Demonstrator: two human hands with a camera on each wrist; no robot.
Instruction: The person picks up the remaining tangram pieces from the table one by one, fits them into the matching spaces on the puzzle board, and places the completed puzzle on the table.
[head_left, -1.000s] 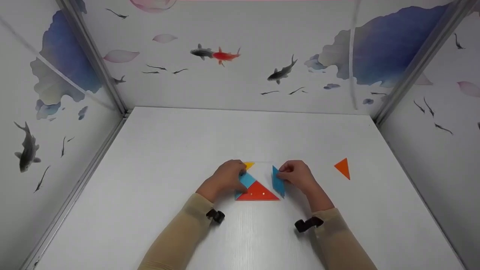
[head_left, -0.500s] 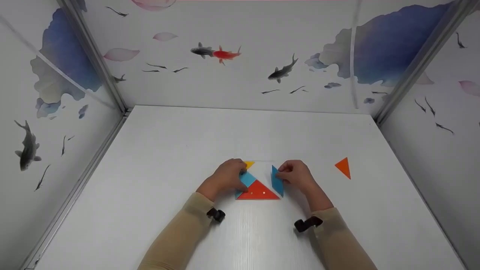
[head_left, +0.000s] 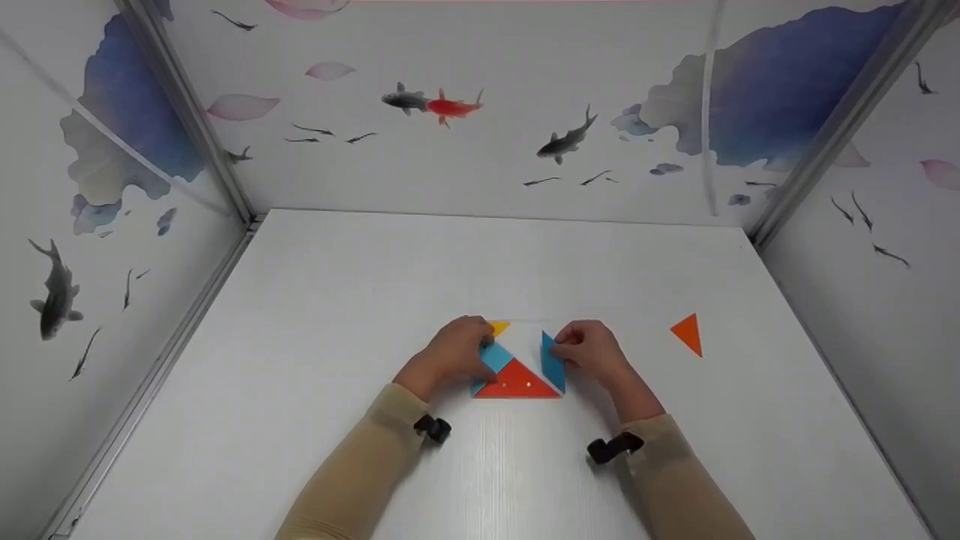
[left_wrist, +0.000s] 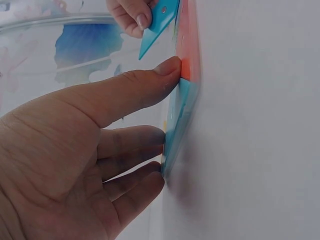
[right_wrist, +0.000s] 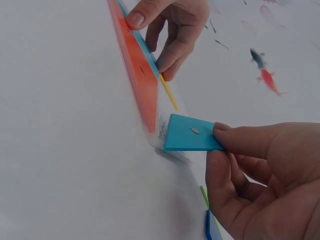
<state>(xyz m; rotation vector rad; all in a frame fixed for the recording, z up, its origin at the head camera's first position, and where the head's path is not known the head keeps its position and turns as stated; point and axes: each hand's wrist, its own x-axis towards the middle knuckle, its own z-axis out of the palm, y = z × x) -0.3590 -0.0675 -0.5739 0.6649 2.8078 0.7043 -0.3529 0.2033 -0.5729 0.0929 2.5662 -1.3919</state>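
Two hands work at a clear tray (head_left: 526,341); the left hand's (head_left: 451,349) fingers, loosely spread and gripping nothing, rest along its left side. Just right of them lie a flat yellow triangle (head_left: 499,328), light-blue piece (head_left: 495,357) and red triangle (head_left: 517,381) with shiny dots. The right hand's (head_left: 594,351) fingers pinch one end of a smooth blue parallelogram (head_left: 552,366), tilted up by the tray's right side; it looks light, stiff, perhaps slippery, best held across its flat faces. Right of these fingers, an orange triangle (head_left: 688,334) lies on the tabletop (head_left: 337,300).
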